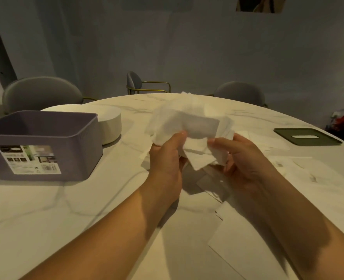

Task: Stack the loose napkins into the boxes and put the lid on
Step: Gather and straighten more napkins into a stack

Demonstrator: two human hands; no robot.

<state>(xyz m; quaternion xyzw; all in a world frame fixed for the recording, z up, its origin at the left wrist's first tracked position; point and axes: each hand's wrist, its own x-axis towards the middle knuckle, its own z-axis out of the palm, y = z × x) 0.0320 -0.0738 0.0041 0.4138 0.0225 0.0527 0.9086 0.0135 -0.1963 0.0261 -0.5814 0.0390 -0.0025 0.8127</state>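
**Napkins gathered in hand, box and lid waiting**

Head view: from my remote seat I have both forearms coming up from the bottom of the frame and meeting at the centre. The left hand [165, 158] grips a ragged bundle of napkins [189, 122], thumb pressed on top and fingers curled underneath. The right hand [241, 156] pinches the same bundle from the other side, thumb against fingertips. The bundle is held up off the table [86, 209], its edges uneven and not squared.

At the left of the frame sits the purple box [42, 142], open-topped, well apart from the hands. I see only its inner walls, no napkins above the rim; the floor of it is hidden from me. Just behind it stands a white round container [109, 122]. At the right edge lies the green lid [306, 136], flat on the table, slot facing up.

More loose sheets [247, 239] lie scattered on the table at lower right and beneath the hands.

My read: the task is in its early part. One handful is collected but not boxed. The scattered sheets need gathering, and the lid has not yet been fitted.
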